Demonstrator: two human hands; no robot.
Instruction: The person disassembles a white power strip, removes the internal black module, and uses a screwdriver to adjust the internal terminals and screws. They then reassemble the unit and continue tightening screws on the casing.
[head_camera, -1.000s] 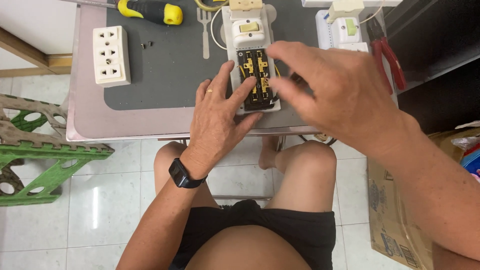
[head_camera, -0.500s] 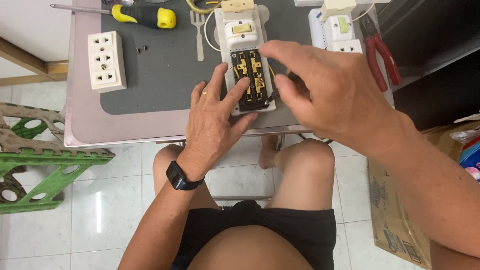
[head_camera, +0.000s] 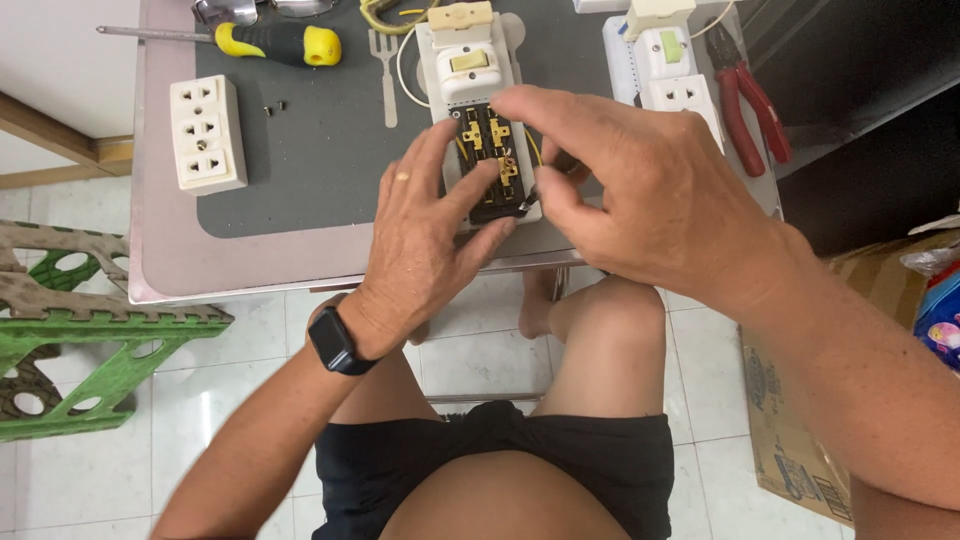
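The opened socket block (head_camera: 490, 160) near the table's front edge is pressed flat by the spread, empty left hand (head_camera: 425, 250); a small dark part is pinched by the right hand (head_camera: 640, 190)

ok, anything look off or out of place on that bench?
Mainly the white outlet strip: its lower half is open, black interior and brass contacts exposed under both hands. Its white three-socket cover lies apart at left, two small dark screws loose beside it. Nothing spilled or visibly broken.

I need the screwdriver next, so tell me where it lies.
In the head view the yellow-handled screwdriver lies at the table's far left, on the dark mat, beyond the white socket block and left of the small fork.
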